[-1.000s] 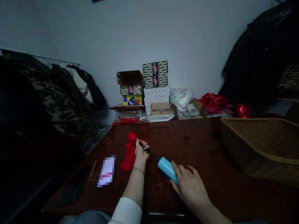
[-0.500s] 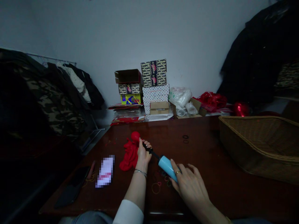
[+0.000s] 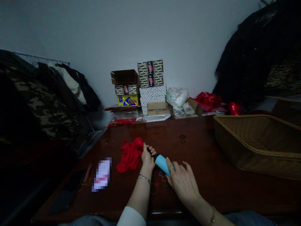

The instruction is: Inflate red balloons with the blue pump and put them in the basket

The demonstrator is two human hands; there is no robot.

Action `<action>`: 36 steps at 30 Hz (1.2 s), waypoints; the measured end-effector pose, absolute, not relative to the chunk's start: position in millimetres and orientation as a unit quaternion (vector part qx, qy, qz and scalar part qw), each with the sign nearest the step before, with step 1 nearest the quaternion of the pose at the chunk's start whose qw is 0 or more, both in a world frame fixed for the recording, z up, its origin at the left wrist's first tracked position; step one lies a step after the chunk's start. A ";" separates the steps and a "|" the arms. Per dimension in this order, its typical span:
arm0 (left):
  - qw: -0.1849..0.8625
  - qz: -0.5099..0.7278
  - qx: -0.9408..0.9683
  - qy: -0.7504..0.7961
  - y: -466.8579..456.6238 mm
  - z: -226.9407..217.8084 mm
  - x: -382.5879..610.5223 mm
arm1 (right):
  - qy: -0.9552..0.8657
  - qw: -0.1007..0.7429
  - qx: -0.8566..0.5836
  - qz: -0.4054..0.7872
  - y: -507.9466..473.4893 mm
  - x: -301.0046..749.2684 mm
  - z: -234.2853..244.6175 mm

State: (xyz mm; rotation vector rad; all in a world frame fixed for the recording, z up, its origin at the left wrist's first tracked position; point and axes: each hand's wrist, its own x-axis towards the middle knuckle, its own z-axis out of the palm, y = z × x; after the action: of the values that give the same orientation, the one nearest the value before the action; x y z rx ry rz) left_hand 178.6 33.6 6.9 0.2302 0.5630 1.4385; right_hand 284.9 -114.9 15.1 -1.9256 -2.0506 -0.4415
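My left hand (image 3: 148, 156) is closed round the black nozzle end of a light blue hand pump (image 3: 162, 163), where a red balloon (image 3: 138, 143) sits. My right hand (image 3: 182, 183) grips the pump's blue barrel from the near side, fingers curled over it. The barrel is pushed close up to my left hand, so little of the black rod shows. A heap of limp red balloons (image 3: 128, 157) lies on the dark wooden table (image 3: 202, 157) just left of my left hand.
A large wicker basket (image 3: 256, 142) stands at the right. Coloured rubber bands (image 3: 155, 187) lie near my wrists, two dark ones (image 3: 182, 138) farther out. A pixelated packet (image 3: 101, 174) and a dark phone (image 3: 67, 193) lie at the left. Stacked boxes (image 3: 150, 88) and bags line the wall.
My right hand has pushed the blue barrel toward my left hand, shortening the visible rod. The view has shifted slightly to the right.
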 end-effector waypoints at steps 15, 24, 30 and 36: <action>0.703 0.666 0.095 0.232 58.4 23.2 137.0 | -0.728 0.239 -0.604 -0.221 -132.1 306.3 5.4; 0.713 0.657 0.078 0.232 40.2 7.9 162.5 | -0.707 0.202 -0.634 -0.239 -144.7 315.9 4.0; 0.703 0.658 0.101 0.252 25.7 2.2 175.6 | -0.713 0.178 -0.632 -0.247 -129.5 301.5 9.6; 0.684 0.656 0.131 0.290 18.3 -5.2 182.8 | -0.708 0.191 -0.639 -0.231 -118.7 294.9 -0.1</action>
State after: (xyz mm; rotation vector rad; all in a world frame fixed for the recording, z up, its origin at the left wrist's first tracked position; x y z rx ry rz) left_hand 182.8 18.3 -5.2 0.2945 0.6492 1.4704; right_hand 294.9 -118.7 -0.1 -1.7952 -1.9898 -0.6485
